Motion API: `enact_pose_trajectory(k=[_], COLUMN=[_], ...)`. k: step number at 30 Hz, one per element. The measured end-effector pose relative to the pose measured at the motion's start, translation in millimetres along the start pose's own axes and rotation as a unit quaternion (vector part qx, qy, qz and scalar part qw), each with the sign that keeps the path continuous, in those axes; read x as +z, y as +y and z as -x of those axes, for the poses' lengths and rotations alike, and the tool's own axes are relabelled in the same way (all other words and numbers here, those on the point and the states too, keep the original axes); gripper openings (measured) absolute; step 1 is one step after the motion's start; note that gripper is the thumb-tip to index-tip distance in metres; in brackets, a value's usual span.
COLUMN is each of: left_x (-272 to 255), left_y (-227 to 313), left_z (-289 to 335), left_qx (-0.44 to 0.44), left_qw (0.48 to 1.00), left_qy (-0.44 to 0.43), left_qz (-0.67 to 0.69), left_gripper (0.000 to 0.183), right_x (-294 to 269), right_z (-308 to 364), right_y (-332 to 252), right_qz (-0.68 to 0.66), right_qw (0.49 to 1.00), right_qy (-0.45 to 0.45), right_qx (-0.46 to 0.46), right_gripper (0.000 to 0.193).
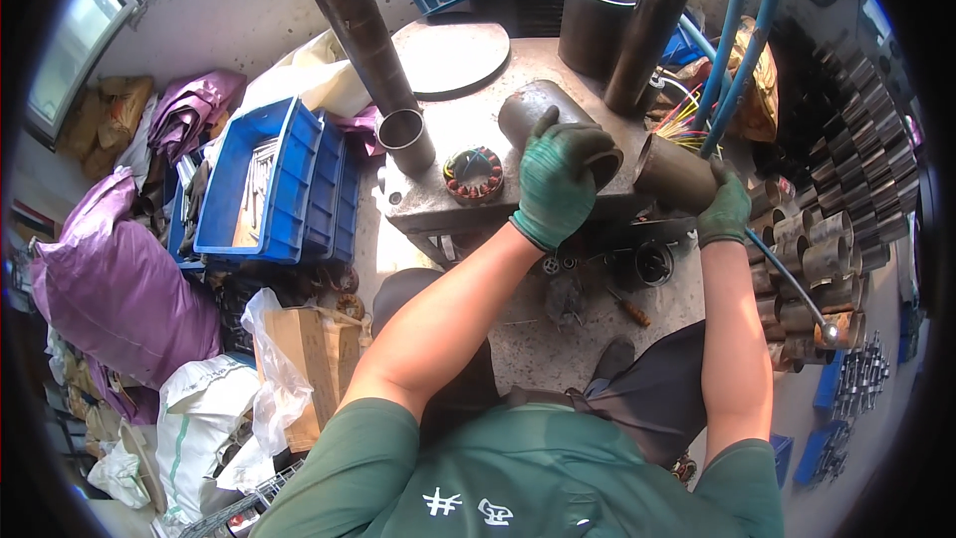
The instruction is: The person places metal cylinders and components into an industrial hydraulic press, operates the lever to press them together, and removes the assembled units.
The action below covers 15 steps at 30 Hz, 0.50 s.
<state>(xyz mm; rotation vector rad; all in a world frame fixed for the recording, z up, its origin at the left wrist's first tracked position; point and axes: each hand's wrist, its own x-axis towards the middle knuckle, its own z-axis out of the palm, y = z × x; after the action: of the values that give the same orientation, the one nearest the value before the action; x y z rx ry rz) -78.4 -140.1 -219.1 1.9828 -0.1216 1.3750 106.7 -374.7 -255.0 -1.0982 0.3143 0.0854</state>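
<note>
Both my hands wear green gloves. My left hand (556, 184) is wrapped over the near end of a metal cylinder (538, 110), which lies on its side on the worktable (428, 201). My right hand (728, 207) grips a second metal cylinder (669, 171) by its near end, tilted at the table's right edge; the fingers are partly hidden. To the left of my left hand sits a ring-shaped motor stator (474, 175) with reddish windings and coloured wires. Beside it, an open tube end (403, 130) faces up at the foot of a steel column.
Two dark steel columns (344, 10) rise from the table. A round plate (451, 55) and a wide upright cylinder (590, 30) stand behind. A ball-ended lever (802, 294) juts out at right, near stacked cylinders (832, 259). Blue crates (254, 184) and sacks (129, 284) crowd the left.
</note>
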Motion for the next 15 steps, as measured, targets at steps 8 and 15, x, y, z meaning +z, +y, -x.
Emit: enact_pose_trajectory(k=[8, 15], left_x=[-28.9, -67.1], left_y=[-36.7, -84.0], left_z=[-45.3, -40.7], left_qx=[-0.268, -0.186], left_qw=[0.92, 0.974], left_qy=[0.151, -0.017], left_qz=[0.243, -0.128], left_gripper=[0.04, 0.031], right_x=[45.5, 75.2], right_z=[61.3, 90.5], right_y=[7.6, -21.9], right_qz=[0.241, 0.448], right_qw=[0.86, 0.555], right_qy=[-0.141, -0.32], right_qx=[-0.427, -0.623], right_gripper=[0.036, 0.048])
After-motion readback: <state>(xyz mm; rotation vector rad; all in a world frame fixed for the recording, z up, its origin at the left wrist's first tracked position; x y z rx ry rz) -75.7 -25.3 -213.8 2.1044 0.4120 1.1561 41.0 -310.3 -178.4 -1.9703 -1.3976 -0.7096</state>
